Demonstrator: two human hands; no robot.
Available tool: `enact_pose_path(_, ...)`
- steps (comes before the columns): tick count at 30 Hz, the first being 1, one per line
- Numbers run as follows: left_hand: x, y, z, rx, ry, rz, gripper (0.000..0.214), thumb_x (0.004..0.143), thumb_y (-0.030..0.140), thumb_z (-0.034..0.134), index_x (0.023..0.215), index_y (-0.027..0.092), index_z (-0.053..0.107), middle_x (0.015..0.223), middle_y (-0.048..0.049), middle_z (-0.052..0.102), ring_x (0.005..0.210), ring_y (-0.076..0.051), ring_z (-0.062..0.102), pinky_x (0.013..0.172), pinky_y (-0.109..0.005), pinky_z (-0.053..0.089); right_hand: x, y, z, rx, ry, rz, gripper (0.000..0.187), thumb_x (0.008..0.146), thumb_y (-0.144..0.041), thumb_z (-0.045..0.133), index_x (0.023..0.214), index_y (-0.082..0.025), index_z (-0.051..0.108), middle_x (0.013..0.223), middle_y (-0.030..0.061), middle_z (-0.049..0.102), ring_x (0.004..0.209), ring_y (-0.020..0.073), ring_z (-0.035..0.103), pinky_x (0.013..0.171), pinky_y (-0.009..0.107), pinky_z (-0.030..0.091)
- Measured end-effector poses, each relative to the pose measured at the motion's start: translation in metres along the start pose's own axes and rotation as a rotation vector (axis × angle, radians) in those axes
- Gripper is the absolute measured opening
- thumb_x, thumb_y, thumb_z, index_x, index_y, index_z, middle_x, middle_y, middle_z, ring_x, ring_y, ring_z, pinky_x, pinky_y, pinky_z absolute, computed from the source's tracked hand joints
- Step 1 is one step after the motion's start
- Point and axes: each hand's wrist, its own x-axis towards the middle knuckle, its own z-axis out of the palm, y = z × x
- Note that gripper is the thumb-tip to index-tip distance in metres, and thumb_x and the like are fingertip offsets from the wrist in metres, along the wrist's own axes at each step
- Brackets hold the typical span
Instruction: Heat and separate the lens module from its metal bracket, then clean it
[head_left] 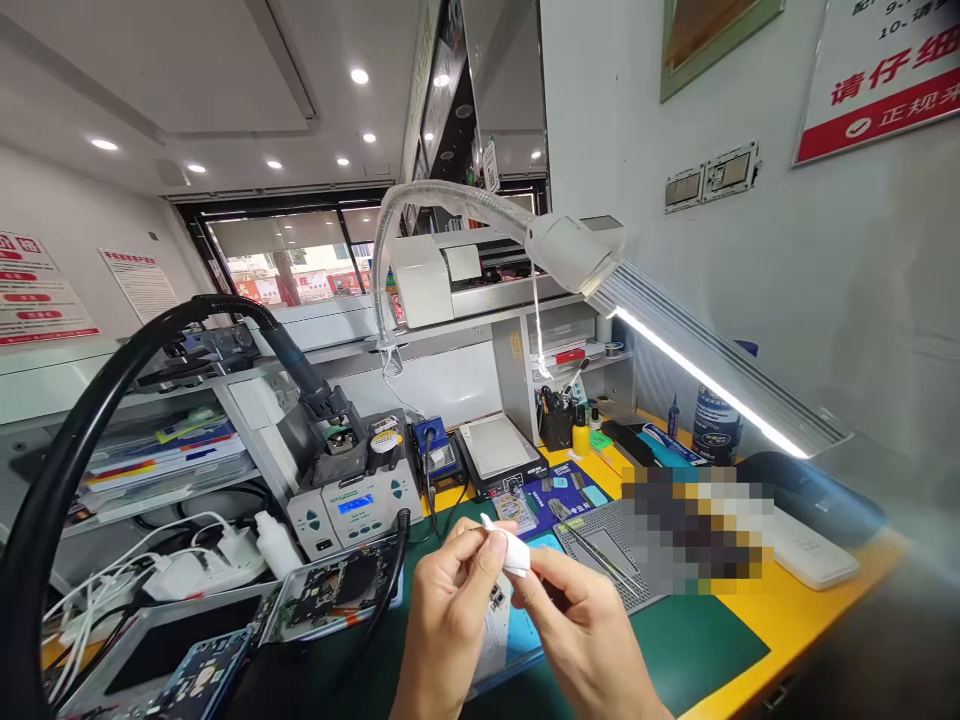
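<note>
Left hand [454, 590]: thumb and forefinger pinch the upper-left part of the white piece; the thumb lies across it and covers more of it than the other side does.
Right hand [583, 610]: fingertips grip the piece's lower-right end from about 4 o'clock, the other fingers curled in.
White piece [515, 555]: held up between the hands, touching both, clear of the desk; small and folded-looking, material too small to tell.
Long axis: runs roughly from 10 or 11 o'clock down to 4 o'clock, so each of the two hands has one end; the left is nearer its middle.
Blue-and-white slab [525, 632]: directly below, at 6 o'clock, showing between the wrists; largely hidden, so its full outline cannot be told.
Green mat [705, 645]: spreads under the hands, bare at 4 o'clock.
Tweezers [600, 553]: near the right hand at 3 o'clock, slanting across the perforated mat [613, 527].
Opened device [337, 592]: 9 o'clock from the left hand, circuit board exposed.
Hot-air station [367, 505]: 10 o'clock, display lit.
Pale flat plate [499, 447]: 12 o'clock, farther back.
White box [814, 548]: 3 o'clock, well apart, on the yellow desk [799, 615].
Lamp [705, 345]: overhead toward 1 or 2 o'clock, glowing.
</note>
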Motion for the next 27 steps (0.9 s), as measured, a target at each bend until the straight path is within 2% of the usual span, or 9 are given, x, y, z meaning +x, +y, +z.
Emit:
enact_pose_path(1,0.0,-0.001,-0.001,-0.024,-0.016,-0.012,0.035,0.092,0.048,0.063,0.097,0.016,0.078,0.093,-0.0076,0.064,0.089,-0.02,0.06,0.079,-0.027,0.047,0.0,0.0,0.0,0.042,-0.008,0.033,0.034,0.095,-0.049,0.061,0.08,-0.02,0.07,0.074,0.0026,0.064,0.069,0.0154,0.053,0.063,0.024,0.043)
enact_pose_path(3,0.0,-0.001,-0.005,-0.097,-0.063,-0.038,0.033,0.093,0.046,0.063,0.096,0.016,0.076,0.087,-0.0058,0.062,0.081,-0.018,0.06,0.076,-0.027,0.047,0.001,-0.001,-0.002,0.187,-0.071,0.157,0.034,0.09,-0.052,0.067,0.083,-0.019,0.071,0.067,0.0007,0.062,0.06,0.0133,0.052,0.055,0.022,0.042)
enact_pose_path(6,0.0,0.0,-0.01,-0.235,-0.139,-0.076,0.03,0.094,0.044,0.062,0.097,0.016,0.073,0.073,-0.0009,0.055,0.064,-0.012,0.053,0.063,-0.024,0.042,0.0,-0.002,-0.008,0.517,-0.309,0.419,0.045,0.089,-0.06,0.063,0.076,-0.018,0.067,0.048,-0.0047,0.05,0.034,0.0068,0.034,0.033,0.02,0.025)
enact_pose_path(9,-0.001,0.001,-0.012,-0.309,-0.155,-0.076,0.03,0.09,0.044,0.068,0.092,0.014,0.073,0.071,-0.001,0.054,0.064,-0.011,0.05,0.064,-0.024,0.042,-0.001,-0.002,-0.013,0.748,-0.424,0.57,0.043,0.089,-0.056,0.067,0.07,-0.017,0.064,0.047,-0.0061,0.049,0.03,0.0025,0.022,0.03,0.018,0.013)
enact_pose_path(11,-0.001,0.001,-0.009,-0.325,-0.131,-0.101,0.032,0.087,0.045,0.071,0.092,0.013,0.074,0.072,-0.0024,0.057,0.067,-0.012,0.051,0.067,-0.025,0.043,-0.001,-0.002,-0.013,0.768,-0.387,0.586,0.042,0.084,-0.053,0.074,0.066,-0.017,0.062,0.046,-0.0087,0.042,0.033,0.0015,0.018,0.031,0.017,0.011)
enact_pose_path(14,-0.001,0.001,-0.002,-0.336,-0.068,-0.163,0.037,0.09,0.047,0.066,0.1,0.013,0.075,0.07,-0.0024,0.058,0.066,-0.013,0.052,0.067,-0.027,0.043,0.0,-0.001,-0.008,0.675,-0.292,0.51,0.045,0.083,-0.057,0.074,0.065,-0.017,0.062,0.041,-0.0103,0.034,0.034,0.0025,0.019,0.033,0.018,0.011)
enact_pose_path(19,-0.002,-0.001,0.005,-0.244,0.046,-0.115,0.037,0.089,0.047,0.068,0.101,0.013,0.077,0.081,-0.0043,0.062,0.077,-0.014,0.053,0.073,-0.026,0.045,0.004,0.003,0.001,0.498,-0.1,0.404,0.046,0.077,-0.06,0.078,0.071,-0.015,0.069,0.06,-0.0029,0.057,0.039,0.0021,0.034,0.037,0.018,0.019)
enact_pose_path(23,0.0,-0.003,0.003,-0.061,0.061,-0.063,0.04,0.09,0.049,0.066,0.106,0.015,0.077,0.09,-0.0065,0.068,0.09,-0.019,0.059,0.081,-0.026,0.047,0.006,0.01,0.005,0.431,-0.075,0.38,0.048,0.076,-0.062,0.077,0.073,-0.015,0.073,0.061,-0.0015,0.057,0.042,0.0037,0.036,0.04,0.02,0.02)
enact_pose_path(27,0.0,0.0,0.001,0.093,0.057,-0.041,0.043,0.092,0.052,0.061,0.11,0.015,0.076,0.092,-0.0074,0.071,0.09,-0.021,0.063,0.082,-0.029,0.049,0.006,0.016,0.007,0.44,-0.066,0.401,0.045,0.077,-0.061,0.077,0.082,-0.016,0.079,0.061,-0.003,0.051,0.045,0.0046,0.033,0.042,0.022,0.019)
